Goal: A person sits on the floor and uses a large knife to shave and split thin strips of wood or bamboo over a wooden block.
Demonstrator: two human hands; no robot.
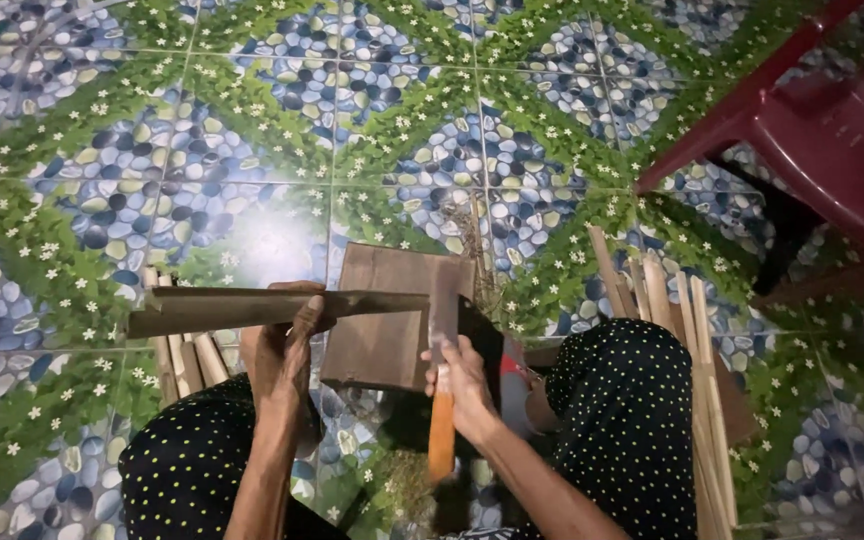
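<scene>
Underfoot, the tiled floor point(252, 120), printed with pebbles and small white flowers, filled the room, and a dark red plastic chair point(832, 140) stood well beyond the wooden block point(382, 320), off to its right. The block sat between the person's knees, which were covered in black dotted cloth. Finished splints point(697, 380) lay in a pile to its right, and a few more point(187, 360) to its left. Across the block's top lay the long wooden strip point(272, 305), its long axis running left to right, one end jutting far out to the left. The left hand point(287, 345) was closed around the strip at the block's left edge. The right hand point(462, 380) was wrapped tight on the orange handle of a cleaver point(442, 320), whose blade stood edge-down on the strip's right end. To my eye the gripping fingers sat near the blade; a twisting split could have sent the edge towards them.
</scene>
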